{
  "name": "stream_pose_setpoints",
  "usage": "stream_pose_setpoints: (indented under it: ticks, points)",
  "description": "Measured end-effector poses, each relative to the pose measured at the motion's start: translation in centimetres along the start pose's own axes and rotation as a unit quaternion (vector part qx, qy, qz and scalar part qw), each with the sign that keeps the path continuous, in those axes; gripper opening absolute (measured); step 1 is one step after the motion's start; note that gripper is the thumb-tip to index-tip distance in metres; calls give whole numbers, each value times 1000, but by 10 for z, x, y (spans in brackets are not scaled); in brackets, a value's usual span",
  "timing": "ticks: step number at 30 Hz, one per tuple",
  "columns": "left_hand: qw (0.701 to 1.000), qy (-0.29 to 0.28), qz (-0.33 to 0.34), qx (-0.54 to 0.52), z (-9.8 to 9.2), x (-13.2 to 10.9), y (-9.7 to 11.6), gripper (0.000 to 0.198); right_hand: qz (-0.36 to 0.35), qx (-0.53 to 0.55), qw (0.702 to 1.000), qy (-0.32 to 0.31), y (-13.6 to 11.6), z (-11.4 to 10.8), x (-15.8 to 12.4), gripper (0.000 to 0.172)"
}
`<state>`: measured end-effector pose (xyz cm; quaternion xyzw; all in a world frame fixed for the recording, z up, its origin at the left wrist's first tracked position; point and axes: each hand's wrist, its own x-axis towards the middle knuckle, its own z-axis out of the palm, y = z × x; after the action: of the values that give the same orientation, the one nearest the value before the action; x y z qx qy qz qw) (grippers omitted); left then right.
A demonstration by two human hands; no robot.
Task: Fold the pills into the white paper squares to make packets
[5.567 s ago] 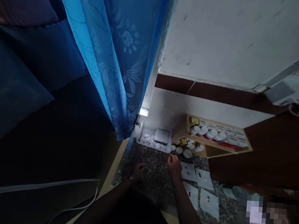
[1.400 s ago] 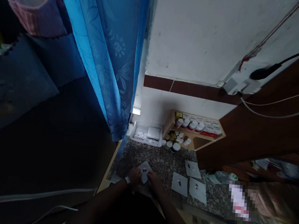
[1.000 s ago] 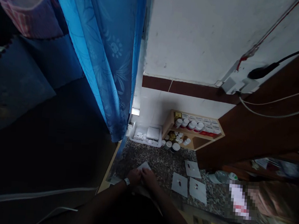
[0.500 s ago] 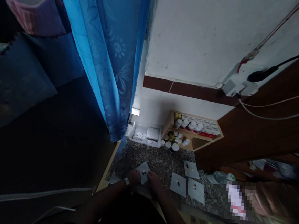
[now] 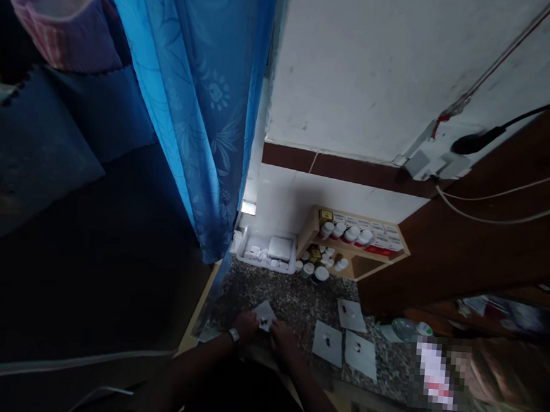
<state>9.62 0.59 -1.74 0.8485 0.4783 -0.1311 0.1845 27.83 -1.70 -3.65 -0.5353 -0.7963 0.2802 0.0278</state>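
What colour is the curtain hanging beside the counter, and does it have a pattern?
The curtain is bright blue with paler flowers and leaves, which show best in the head view.

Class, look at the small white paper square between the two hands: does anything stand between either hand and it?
Nothing visible does: the left hand and the right hand both touch the white paper square on the granite counter.

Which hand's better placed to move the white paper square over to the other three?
Probably the right hand. It sits at the white paper square on the side facing the three other squares, while the left hand is on the far side.
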Motion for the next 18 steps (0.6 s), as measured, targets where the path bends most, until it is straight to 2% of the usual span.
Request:
stream_pose_setpoints:
  ticks: [2, 8, 14, 18]
  points:
    - [999, -13, -26, -26, -8, 1, -1, 25, 11, 8, 1000, 12, -1, -2, 3, 29]
    - [990, -21, -107, -93, -24, 12, -2, 27, 85, -8, 996, 23, -5, -13, 20, 27]
    - [978, -31, -163, -129, -28, 24, 0, 31, 157, -14, 987, 26, -5, -12, 36, 24]
    - [973, -45, -187, -127, -30, 30, -1, 33, 174, -33, 984, 18, -3, -8, 43, 25]
